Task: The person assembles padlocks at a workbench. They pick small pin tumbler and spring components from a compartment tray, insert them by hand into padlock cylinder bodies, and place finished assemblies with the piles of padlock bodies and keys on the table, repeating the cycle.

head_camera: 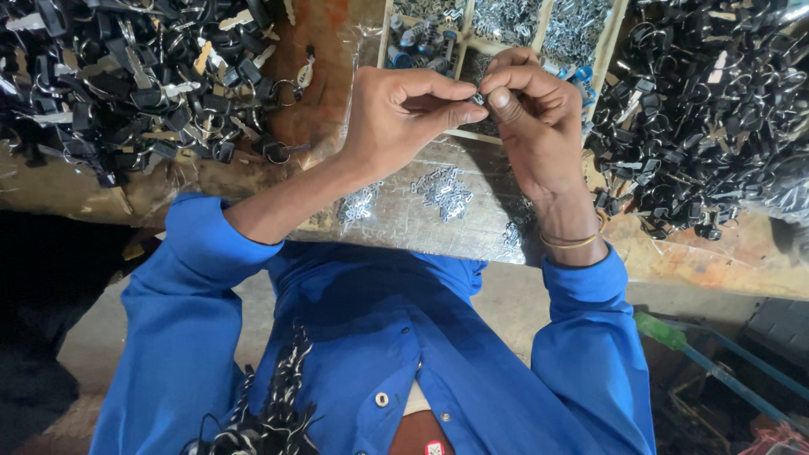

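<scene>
My left hand [404,114] and my right hand [531,114] meet above the bench, fingertips pinched together on a tiny metal part [478,99] that is mostly hidden between them. Both hands hover over a shiny foil-like sheet [472,223] carrying small heaps of little silver metal pieces [445,192]. A thin gold bangle [570,244] circles my right wrist. Blue shirt sleeves cover both my forearms.
Large piles of black-headed keys on rings lie at the left [126,76] and at the right [708,109]. A wooden divided tray [608,50] of small silver parts stands behind my hands. A green-handled tool [666,333] lies on the floor at lower right.
</scene>
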Demonstrator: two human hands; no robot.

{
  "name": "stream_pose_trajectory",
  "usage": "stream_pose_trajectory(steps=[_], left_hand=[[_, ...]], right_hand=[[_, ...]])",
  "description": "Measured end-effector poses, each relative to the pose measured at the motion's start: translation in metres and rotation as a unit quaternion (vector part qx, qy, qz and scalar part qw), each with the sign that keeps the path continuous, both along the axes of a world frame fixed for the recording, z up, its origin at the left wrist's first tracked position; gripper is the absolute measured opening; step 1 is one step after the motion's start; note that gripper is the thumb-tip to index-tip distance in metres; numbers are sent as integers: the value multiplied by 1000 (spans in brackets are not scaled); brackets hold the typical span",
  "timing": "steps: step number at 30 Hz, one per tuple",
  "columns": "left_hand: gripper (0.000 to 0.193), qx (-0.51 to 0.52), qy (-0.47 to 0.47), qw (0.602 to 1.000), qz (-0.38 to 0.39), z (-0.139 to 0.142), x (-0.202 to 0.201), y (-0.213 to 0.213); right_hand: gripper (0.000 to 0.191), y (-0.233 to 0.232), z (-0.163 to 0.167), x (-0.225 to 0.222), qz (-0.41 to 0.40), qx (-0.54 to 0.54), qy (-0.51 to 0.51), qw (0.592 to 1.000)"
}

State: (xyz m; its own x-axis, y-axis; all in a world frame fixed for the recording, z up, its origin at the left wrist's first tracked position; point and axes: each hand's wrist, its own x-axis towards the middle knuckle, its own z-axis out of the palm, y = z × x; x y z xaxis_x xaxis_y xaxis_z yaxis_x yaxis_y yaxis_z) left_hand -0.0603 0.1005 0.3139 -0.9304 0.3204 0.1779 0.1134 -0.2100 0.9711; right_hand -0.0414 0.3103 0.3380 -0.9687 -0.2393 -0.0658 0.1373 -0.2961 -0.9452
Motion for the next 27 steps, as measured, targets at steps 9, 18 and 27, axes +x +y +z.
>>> stream_pose_trajectory(steps=[9, 18, 27], left_hand=[[18, -44, 43, 998, 31, -3, 0, 1], [19, -50, 65, 996, 23, -4, -1, -2], [19, -12, 26, 999, 23, 1, 1, -3]], right_hand=[[11, 1, 5, 0, 0, 165, 83, 983], [19, 1, 24, -6, 16, 267, 144, 953], [18, 4, 18, -11, -4, 714, 348, 608]])
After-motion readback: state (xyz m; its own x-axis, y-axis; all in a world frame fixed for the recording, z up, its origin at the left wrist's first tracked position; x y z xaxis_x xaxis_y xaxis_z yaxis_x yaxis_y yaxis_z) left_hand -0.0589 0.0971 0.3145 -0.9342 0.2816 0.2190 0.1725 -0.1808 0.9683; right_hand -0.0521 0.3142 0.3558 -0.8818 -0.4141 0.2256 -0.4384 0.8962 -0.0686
